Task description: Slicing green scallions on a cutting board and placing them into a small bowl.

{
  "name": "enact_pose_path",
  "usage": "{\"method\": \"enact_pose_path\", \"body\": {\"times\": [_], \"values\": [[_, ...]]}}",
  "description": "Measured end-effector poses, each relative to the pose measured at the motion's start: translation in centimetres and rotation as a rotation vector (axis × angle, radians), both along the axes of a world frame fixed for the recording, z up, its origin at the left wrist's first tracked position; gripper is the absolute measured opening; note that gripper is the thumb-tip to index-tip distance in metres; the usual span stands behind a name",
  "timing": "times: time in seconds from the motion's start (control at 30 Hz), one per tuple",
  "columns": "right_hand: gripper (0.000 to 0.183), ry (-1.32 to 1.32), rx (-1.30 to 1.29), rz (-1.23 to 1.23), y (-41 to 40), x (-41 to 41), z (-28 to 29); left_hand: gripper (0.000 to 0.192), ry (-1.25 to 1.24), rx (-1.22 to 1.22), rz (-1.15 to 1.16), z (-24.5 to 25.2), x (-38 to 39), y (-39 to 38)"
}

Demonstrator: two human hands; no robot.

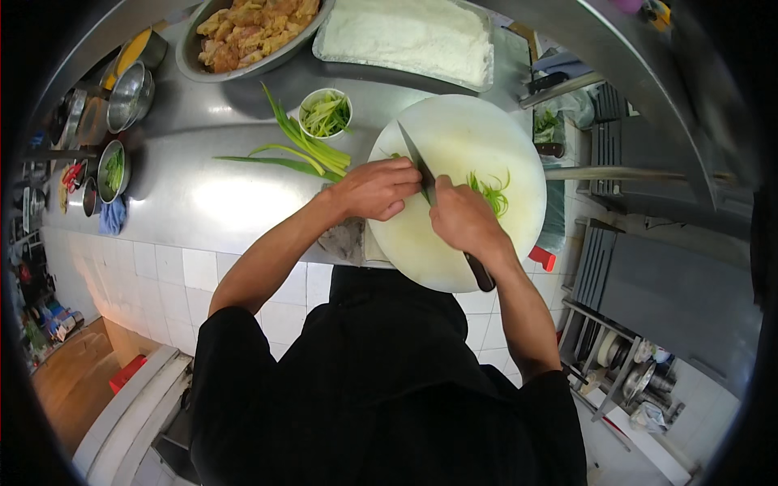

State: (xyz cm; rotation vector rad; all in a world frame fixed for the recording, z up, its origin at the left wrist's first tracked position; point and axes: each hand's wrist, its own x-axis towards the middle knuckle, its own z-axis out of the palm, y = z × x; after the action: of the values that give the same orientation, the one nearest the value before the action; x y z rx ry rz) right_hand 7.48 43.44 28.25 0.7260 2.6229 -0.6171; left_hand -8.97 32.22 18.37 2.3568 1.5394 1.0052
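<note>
On the round white cutting board point(462, 127), my right hand point(465, 215) grips a kitchen knife point(416, 146) whose blade points away from me and whose dark handle reaches back under the wrist. My left hand point(380, 188) is at the board's left part, fingers curled against the blade; a bit of green shows at its fingertips, largely hidden by the hand. Thin green scallion strips point(491, 193) lie to the right of the knife. Left of the board, whole scallion stalks point(316, 152) rest on the steel table beside a white tub of cut scallion point(326, 114).
A steel bowl of raw marinated meat point(255, 33) and a tray of white flour-like powder point(404, 39) stand at the far side of the steel table point(176, 158). A grey cloth point(343, 239) lies by the board's left edge. Metal bowls point(113, 171) stand at the far left.
</note>
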Motion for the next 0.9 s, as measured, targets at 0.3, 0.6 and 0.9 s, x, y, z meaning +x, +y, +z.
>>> {"method": "enact_pose_path", "body": {"times": [0.3,0.6,0.9], "values": [[0.033,0.167,-0.387,-0.322,7.5,11.1,5.3,0.033,-0.013,0.040,0.085,1.3,0.7,-1.3],[0.051,-0.066,0.163,-0.335,1.1,13.5,0.6,0.011,0.073,-0.349,0.155,8.3,1.7,1.8],[0.053,0.044,0.093,-0.414,-0.6,16.4,2.3,0.014,0.066,0.091,-0.113,17.8,12.8,15.8]]}}
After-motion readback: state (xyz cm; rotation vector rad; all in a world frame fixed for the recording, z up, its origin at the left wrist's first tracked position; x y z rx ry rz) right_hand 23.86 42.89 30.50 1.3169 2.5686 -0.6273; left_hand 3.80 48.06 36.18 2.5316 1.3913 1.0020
